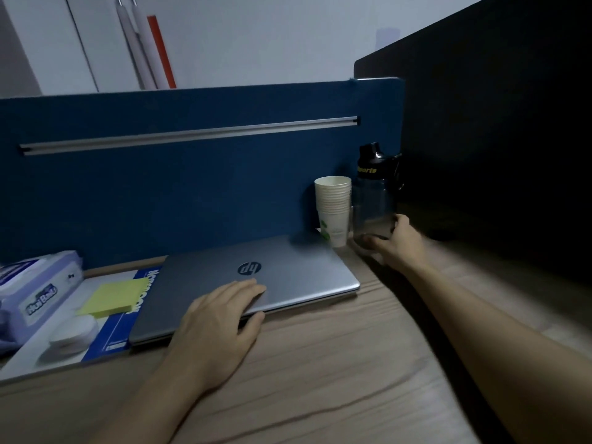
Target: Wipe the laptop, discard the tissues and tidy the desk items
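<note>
desk (320,363): wood | on it: laptop (256,283), cups (333,209), bottle (373,200), notebook (112,331)

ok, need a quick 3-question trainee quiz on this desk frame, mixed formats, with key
1. True or false: the laptop is open.
2. What is the right hand touching?
A. the stack of paper cups
B. the base of the clear water bottle
C. the yellow sticky notes
3. Fill in: the left hand lies flat on the laptop's ____ .

Key: 1 false, the lid is shut; 2 B, the fingers are at the bottle's base, though motion blur hides how firm the grip is; 3 lid, near its front edge.
</note>
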Demonstrator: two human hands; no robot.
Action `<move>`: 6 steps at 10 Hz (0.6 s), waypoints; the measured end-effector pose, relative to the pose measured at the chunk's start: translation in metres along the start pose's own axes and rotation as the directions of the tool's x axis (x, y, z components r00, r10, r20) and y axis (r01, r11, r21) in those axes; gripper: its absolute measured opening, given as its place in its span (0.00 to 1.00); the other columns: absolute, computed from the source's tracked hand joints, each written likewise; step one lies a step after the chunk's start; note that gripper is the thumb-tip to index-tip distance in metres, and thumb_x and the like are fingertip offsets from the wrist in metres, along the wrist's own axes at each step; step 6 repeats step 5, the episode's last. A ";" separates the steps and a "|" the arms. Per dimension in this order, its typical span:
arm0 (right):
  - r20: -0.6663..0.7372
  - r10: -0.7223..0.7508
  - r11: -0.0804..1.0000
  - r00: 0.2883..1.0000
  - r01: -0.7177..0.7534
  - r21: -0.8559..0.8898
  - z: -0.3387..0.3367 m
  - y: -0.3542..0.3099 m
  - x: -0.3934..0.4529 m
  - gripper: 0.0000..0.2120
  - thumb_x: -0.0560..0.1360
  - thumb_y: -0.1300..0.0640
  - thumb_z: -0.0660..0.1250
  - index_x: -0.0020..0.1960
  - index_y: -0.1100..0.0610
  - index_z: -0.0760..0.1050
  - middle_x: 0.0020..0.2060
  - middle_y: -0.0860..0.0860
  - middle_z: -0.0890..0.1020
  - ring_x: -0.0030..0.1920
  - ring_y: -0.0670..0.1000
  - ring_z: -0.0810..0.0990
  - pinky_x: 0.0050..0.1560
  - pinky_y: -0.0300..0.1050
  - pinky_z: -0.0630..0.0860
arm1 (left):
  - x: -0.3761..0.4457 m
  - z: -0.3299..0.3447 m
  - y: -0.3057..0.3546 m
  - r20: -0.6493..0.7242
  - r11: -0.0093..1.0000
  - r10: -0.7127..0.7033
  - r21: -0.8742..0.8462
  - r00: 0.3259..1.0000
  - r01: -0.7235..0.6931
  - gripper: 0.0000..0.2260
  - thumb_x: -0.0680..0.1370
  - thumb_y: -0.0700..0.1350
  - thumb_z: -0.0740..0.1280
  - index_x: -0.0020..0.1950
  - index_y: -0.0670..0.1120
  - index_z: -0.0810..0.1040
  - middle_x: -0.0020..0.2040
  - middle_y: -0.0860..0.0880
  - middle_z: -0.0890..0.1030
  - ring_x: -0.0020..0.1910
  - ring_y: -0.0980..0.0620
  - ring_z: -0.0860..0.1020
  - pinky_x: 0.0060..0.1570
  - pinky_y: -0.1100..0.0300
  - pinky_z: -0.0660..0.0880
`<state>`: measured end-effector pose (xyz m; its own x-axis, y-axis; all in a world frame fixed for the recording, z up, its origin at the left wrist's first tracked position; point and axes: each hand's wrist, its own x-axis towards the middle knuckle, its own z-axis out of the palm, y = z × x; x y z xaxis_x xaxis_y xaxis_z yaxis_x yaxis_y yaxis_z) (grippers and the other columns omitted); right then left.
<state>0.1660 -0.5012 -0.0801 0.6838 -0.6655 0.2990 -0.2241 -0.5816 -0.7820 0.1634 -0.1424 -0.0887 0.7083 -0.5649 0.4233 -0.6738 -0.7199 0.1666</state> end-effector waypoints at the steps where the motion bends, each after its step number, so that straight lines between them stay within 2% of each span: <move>1: -0.002 0.026 1.000 1.000 -0.026 -0.009 0.009 -0.002 0.015 0.39 0.68 0.47 0.76 0.72 0.58 0.63 0.64 0.57 0.77 0.61 0.57 0.77 0.55 0.49 0.74 | 0.001 0.001 -0.001 0.006 1.000 0.005 0.013 1.000 -0.005 0.21 0.80 0.59 0.57 0.74 0.62 0.64 0.74 0.64 0.64 0.74 0.62 0.60 0.70 0.60 0.56; 4: 0.021 0.066 0.995 0.998 -0.065 -0.076 0.003 -0.012 0.009 0.34 0.73 0.52 0.73 0.72 0.63 0.62 0.64 0.61 0.76 0.64 0.61 0.75 0.61 0.52 0.73 | 0.002 -0.003 0.001 0.015 1.000 -0.007 0.004 1.000 0.007 0.20 0.80 0.58 0.59 0.73 0.61 0.66 0.74 0.63 0.66 0.73 0.61 0.62 0.68 0.58 0.58; 5: 0.035 0.031 0.996 0.999 -0.029 -0.083 -0.001 -0.016 -0.013 0.25 0.74 0.55 0.71 0.67 0.61 0.67 0.60 0.60 0.78 0.59 0.59 0.77 0.54 0.48 0.73 | 0.000 -0.005 0.002 0.026 1.000 0.002 0.006 1.000 -0.002 0.20 0.80 0.57 0.58 0.73 0.60 0.67 0.74 0.62 0.67 0.73 0.60 0.63 0.69 0.57 0.59; 6: 0.035 0.031 0.996 0.999 -0.029 -0.083 -0.001 -0.016 -0.013 0.25 0.74 0.55 0.71 0.67 0.61 0.67 0.60 0.60 0.78 0.59 0.59 0.77 0.54 0.48 0.73 | 0.000 -0.005 0.002 0.026 1.000 0.002 0.006 1.000 -0.002 0.20 0.80 0.57 0.58 0.73 0.60 0.67 0.74 0.62 0.67 0.73 0.60 0.63 0.69 0.57 0.59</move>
